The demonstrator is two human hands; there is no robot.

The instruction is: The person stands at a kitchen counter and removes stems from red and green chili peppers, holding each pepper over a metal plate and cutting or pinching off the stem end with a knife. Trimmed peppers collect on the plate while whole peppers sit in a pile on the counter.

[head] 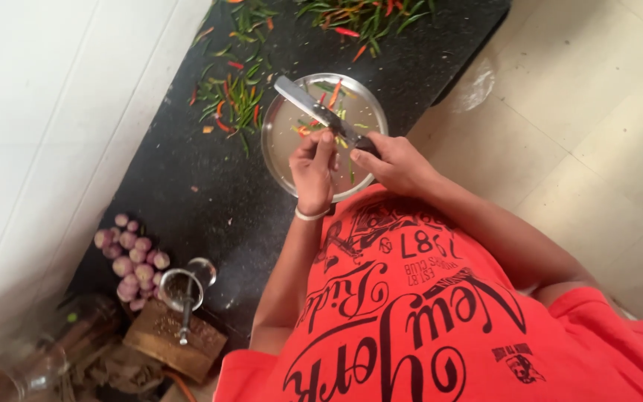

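Right hand point(392, 160) gripped knife point(318, 112), left hand point(314, 167) fingers pinched chilli point(334, 139) over plate point(277, 149); likely risk: blade nicking fingertips, so close to edge

I'm in a home kitchen: a black stone counter point(187, 186) against a white wall point(46, 112), chillies point(236, 97) strewn near its far edge, small onions point(132, 257) at the near corner, pale tiled floor point(582, 126) beside.

Single head-worn view, looking steeply down from close above the person's chest onto the black counter point(187, 186) and the floor point(589, 149).
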